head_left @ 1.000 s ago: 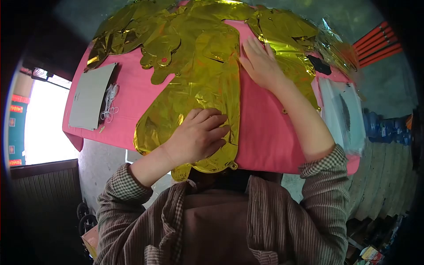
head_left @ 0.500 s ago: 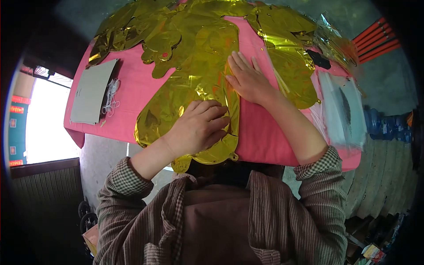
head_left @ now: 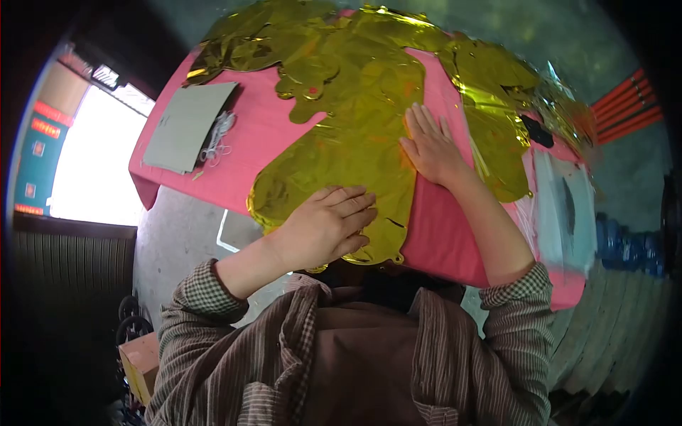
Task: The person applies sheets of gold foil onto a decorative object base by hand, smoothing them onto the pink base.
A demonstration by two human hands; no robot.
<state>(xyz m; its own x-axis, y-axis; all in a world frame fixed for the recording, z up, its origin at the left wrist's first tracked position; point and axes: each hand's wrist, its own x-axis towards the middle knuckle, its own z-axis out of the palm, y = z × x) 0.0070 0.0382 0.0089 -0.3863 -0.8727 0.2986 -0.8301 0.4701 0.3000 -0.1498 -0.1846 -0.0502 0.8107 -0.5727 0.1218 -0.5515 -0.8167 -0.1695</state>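
A flat, uninflated gold foil balloon (head_left: 369, 153) lies over the middle of the pink-covered table (head_left: 444, 224), its near end at the table's front edge by my body. My left hand (head_left: 330, 221) rests palm down on the near part of that foil, fingers extended and pressing lightly. Farther up, along the balloon's right edge, my right hand (head_left: 432, 145) lies flat with its fingers stretched out, partly on the foil. More gold foil balloons (head_left: 263, 42) are heaped at the far side, and another gold foil piece (head_left: 497, 153) spreads to the right.
Grey cardboard sheets (head_left: 190, 128) and a bundle of white string (head_left: 219, 138) lie on the left. Clear plastic bags (head_left: 565, 206) sit at the right edge, near a small black item (head_left: 536, 131). Blue water bottles (head_left: 625, 245) stand beyond the table.
The view has shifted and tilted, so the table appears lower and farther right. My left fingers have flattened from a curled pose, and the balloon's near end looks smoother. My right hand stays on its edge.
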